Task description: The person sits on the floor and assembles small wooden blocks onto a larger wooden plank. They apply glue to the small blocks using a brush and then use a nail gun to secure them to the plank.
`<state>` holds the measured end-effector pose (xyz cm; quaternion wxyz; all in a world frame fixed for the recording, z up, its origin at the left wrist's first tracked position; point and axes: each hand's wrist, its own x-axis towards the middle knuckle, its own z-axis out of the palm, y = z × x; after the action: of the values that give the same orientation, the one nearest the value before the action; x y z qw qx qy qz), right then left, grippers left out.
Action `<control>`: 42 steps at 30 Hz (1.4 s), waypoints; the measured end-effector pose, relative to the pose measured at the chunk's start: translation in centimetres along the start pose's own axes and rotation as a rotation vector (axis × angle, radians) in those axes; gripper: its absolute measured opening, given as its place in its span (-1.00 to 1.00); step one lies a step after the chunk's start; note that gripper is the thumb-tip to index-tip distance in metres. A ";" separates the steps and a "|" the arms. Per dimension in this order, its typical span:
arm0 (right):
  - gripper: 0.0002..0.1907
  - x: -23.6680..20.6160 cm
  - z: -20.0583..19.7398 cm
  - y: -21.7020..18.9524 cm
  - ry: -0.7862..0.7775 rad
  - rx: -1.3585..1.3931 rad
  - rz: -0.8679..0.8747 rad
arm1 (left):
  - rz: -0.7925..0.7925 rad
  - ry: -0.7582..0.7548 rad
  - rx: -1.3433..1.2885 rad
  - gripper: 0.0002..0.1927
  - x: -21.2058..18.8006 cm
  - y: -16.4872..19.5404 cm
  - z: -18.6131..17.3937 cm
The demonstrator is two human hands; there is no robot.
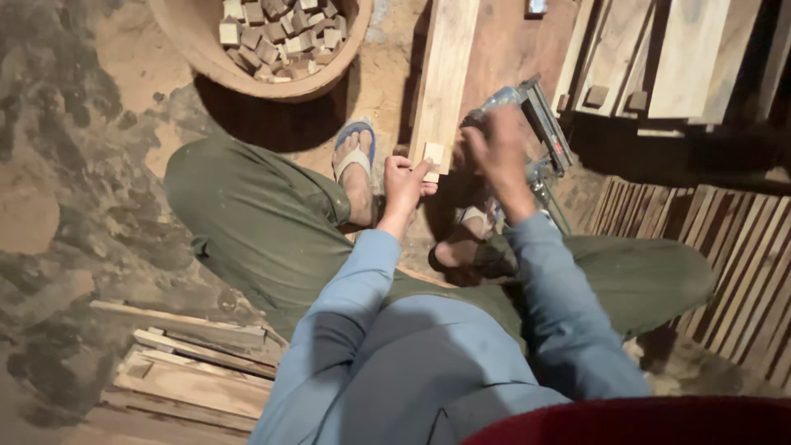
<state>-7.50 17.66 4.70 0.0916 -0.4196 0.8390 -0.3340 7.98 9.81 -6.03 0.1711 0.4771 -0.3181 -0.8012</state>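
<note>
Person sits on the dirt floor (74, 165). Left hand (405, 183) pinches a small wood block (433, 154) against the near end of a long plank (445, 74). Right hand (494, 148), blurred, is wrapped around a nail gun (540, 124) just beside the plank. Basket (329, 74) of wood blocks sits beyond the left knee.

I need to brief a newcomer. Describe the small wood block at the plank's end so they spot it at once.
Start at the long pale plank running away from the seated person, between the sandalled feet. At its near end the left hand pins a small square block flat on it. Unlike the blocks heaped in the round basin, it lies alone.
</note>
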 end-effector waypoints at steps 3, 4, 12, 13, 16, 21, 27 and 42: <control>-0.47 -1.6 -1.6 1.1 0.176 -0.039 0.160 | 0.001 0.018 0.004 -0.51 -0.4 0.1 0.0; -0.32 -2.1 -1.9 1.5 0.132 -0.117 0.139 | 0.003 0.008 0.010 -0.50 -0.4 0.2 0.1; -0.08 -0.6 -1.4 2.7 0.011 -0.093 0.118 | 0.034 0.006 0.037 -0.49 -0.6 0.4 0.3; -0.07 0.0 -1.8 2.4 0.004 -0.126 0.049 | 0.046 0.006 0.039 -0.49 -0.5 0.6 0.3; -0.16 0.5 -4.4 0.8 -0.045 -0.076 0.204 | 0.064 0.044 0.036 -0.49 -0.5 0.9 0.4; -0.33 -0.8 -8.3 -2.5 -0.156 0.130 0.163 | 0.041 0.014 0.030 -0.51 -0.7 0.7 0.3; -0.62 -2.0 -6.3 -5.1 -0.372 0.063 0.263 | 0.074 0.047 0.037 -0.50 -0.3 0.3 0.5; -0.58 -2.3 -5.3 -6.2 -0.435 -0.025 0.255 | 0.206 0.282 0.463 -0.47 0.7 -1.0 0.4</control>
<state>-4.35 19.38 12.34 0.3059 -0.3736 0.8498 -0.2112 7.28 10.26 -7.05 0.1806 0.5755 -0.5122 -0.6114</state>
